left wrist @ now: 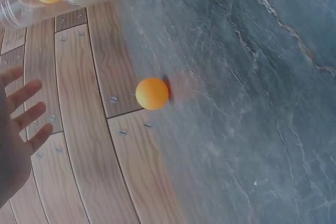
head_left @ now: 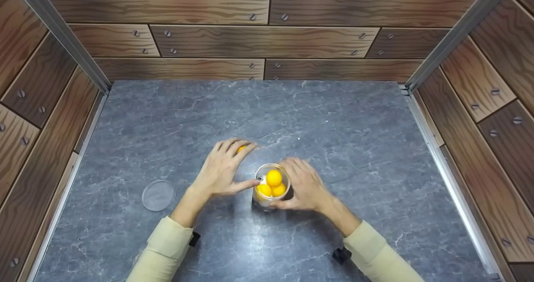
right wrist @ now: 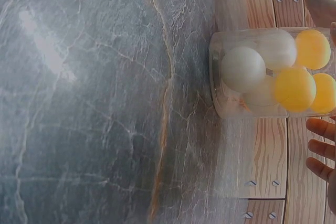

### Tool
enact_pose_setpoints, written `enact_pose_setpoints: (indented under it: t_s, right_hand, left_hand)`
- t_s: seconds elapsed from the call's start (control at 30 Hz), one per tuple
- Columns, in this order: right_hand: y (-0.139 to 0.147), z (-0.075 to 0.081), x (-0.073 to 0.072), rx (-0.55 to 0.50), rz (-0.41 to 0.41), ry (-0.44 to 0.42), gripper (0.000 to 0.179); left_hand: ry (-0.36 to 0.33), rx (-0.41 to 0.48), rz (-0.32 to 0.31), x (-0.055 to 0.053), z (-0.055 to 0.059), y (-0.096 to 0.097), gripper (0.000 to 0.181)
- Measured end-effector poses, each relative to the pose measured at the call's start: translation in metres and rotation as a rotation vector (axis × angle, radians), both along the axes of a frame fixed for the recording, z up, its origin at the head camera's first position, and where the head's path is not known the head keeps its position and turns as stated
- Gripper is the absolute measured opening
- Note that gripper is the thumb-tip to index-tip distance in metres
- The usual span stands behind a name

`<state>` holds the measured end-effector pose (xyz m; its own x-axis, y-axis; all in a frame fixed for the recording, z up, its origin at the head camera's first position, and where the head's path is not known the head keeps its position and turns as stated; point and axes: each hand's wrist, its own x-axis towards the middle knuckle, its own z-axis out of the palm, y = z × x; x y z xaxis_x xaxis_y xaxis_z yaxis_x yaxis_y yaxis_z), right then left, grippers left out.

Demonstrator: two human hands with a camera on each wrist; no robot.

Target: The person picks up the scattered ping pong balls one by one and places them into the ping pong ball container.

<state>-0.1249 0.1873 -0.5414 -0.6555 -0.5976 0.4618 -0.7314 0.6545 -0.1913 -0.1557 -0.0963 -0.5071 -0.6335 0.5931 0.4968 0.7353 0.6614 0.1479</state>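
Note:
A clear plastic jar (right wrist: 226,109) stands upright, holding several orange and white ping-pong balls; an orange ball (head_left: 274,177) lies on top. My right hand (head_left: 303,186) holds the jar from the right, thumb at the near side and index finger at the far side. To the jar's left is my left hand (head_left: 219,171), fingers spread, its thumb tip by the rim; whether it touches is unclear. One loose orange ping-pong ball (left wrist: 152,93) sits on the table, apart from the left fingers (left wrist: 32,115) in the left wrist view and partly hidden beneath them in the head view.
A round transparent lid (head_left: 158,195) lies flat on the grey marbled table (head_left: 354,127), left of the left forearm. Wood-patterned walls (head_left: 263,40) and metal posts (head_left: 459,36) border the back and both sides.

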Motion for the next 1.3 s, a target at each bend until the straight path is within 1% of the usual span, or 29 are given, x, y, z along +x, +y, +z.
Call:
enact_pose_setpoints:
  t_s: [0.33,0.43,0.57,0.83,0.97,1.1,1.3]
  right_hand:
    - [-0.001,0.0,0.0,0.02,-0.01,0.023,0.1]
    - [-0.001,0.0,0.0,0.024,-0.011,0.019,0.099]
    - [0.0,0.0,0.0,0.022,-0.01,-0.002,0.099]
    - [0.0,0.001,0.001,0.018,-0.013,-0.026,0.1]
    - [0.0,0.001,0.001,0.021,-0.016,-0.034,0.101]
    - [0.0,0.001,0.001,0.024,-0.023,-0.035,0.1]
    - [0.0,0.001,0.002,0.034,-0.031,-0.041,0.1]
  left_hand:
    - [-0.044,0.012,0.028,-0.006,-0.006,-0.009,0.089]
    - [-0.069,0.008,0.046,-0.006,-0.007,-0.012,0.09]
    - [-0.085,0.013,0.064,-0.009,-0.01,-0.015,0.089]
    - [-0.092,0.051,0.097,-0.018,-0.017,-0.019,0.084]
    - [-0.121,0.055,0.104,-0.022,-0.019,-0.02,0.083]
    - [-0.158,0.056,0.126,-0.026,-0.024,-0.023,0.082]
    - [-0.179,0.038,0.164,-0.033,-0.03,-0.026,0.082]
